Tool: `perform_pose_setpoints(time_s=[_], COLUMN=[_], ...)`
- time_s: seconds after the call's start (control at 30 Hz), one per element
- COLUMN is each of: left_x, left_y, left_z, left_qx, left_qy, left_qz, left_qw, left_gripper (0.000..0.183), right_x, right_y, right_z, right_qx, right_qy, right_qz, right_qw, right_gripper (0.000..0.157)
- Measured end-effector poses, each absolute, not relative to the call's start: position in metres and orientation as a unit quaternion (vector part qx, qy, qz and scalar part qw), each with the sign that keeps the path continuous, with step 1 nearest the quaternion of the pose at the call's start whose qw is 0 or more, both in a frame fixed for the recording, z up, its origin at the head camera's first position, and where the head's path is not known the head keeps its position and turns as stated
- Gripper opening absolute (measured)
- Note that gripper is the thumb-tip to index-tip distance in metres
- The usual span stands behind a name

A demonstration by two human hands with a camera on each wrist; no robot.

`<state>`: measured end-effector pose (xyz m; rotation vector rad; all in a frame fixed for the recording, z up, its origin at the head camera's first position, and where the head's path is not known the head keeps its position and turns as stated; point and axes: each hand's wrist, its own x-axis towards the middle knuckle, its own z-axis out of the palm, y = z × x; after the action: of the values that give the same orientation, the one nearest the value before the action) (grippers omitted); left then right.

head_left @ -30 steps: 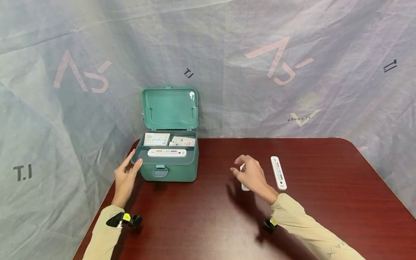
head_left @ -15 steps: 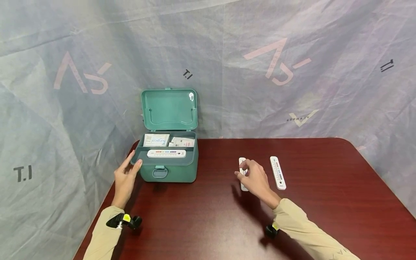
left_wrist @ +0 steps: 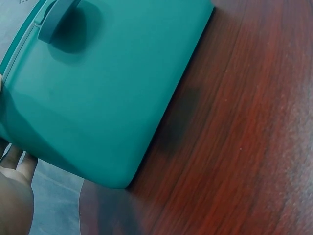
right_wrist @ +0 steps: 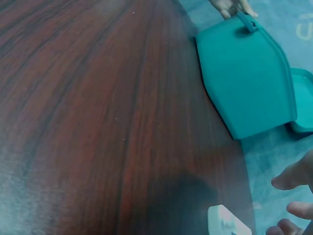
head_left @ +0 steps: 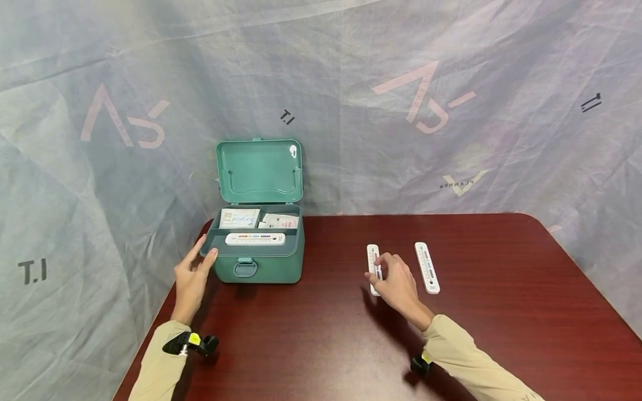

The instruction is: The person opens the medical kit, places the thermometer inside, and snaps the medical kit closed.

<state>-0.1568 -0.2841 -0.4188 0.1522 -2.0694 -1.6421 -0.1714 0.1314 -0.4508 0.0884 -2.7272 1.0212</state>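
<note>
My left hand (head_left: 190,281) rests at the front left corner of a green first-aid box (head_left: 271,270), thumb on the front rim and fingers along the left side. Its lid (head_left: 259,171) stands up. Inside the front tray lies a white thermometer (head_left: 254,239) with a coloured scale. My right hand (head_left: 396,281) hovers at a second thermometer (head_left: 373,255) on the table; thumb and index finger are spaced apart over its lower half, partly covering it. In the right wrist view the fingers (right_wrist: 291,175) show apart, near the thermometer's end (right_wrist: 226,223).
Right of my right hand lies a third thermometer (head_left: 427,267). The box's rear compartments hold a packet marked Surgical (head_left: 239,218) and another white packet (head_left: 278,221). A grey cloth (head_left: 321,111) hangs behind the dark red table (head_left: 311,345).
My right hand has shifted a little right and toward me, lowering over the middle thermometer, of which more now shows. The left hand stays at the box corner.
</note>
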Motion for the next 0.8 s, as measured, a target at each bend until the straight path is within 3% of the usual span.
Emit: perform_pose_setpoints(time_s=[0.53, 0.8], left_x=[-0.163, -0.169], left_y=[-0.293, -0.297], left_z=[-0.430, -0.443], left_qx=[0.059, 0.061], left_qy=[-0.753, -0.756], left_qz=[-0.611, -0.604], left_qw=[0.235, 0.245], left_gripper=[0.053, 0.052], right_x=[-0.161, -0.156], right_y=[0.132, 0.131], right_z=[-0.471, -0.484], right_qx=[-0.004, -0.005], right_qy=[-0.934, -0.938], right_qz=[0.347, 0.339], right_qw=[0.082, 0.072], right_gripper=[0.064, 0.065])
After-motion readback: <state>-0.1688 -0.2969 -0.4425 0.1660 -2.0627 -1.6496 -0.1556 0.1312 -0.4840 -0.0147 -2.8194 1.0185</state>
